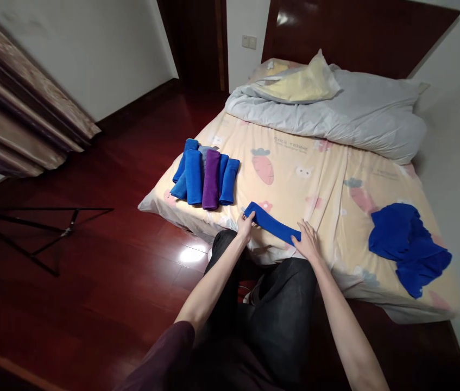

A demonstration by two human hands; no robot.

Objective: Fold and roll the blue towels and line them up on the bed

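A blue towel [272,223], folded into a narrow strip, lies on the near edge of the bed [315,179]. My left hand [246,223] pinches its left end. My right hand [307,241] rests with fingers spread on its right end. Several rolled towels [205,176], blue with one purple, lie side by side at the bed's left edge. A loose heap of blue towels [409,247] sits at the right.
A grey duvet [335,111] and a yellow pillow [301,81] are bunched at the head of the bed. Dark red wooden floor [103,255] lies to the left, with a black tripod's legs [34,231] spread on it. A curtain [18,114] hangs at far left.
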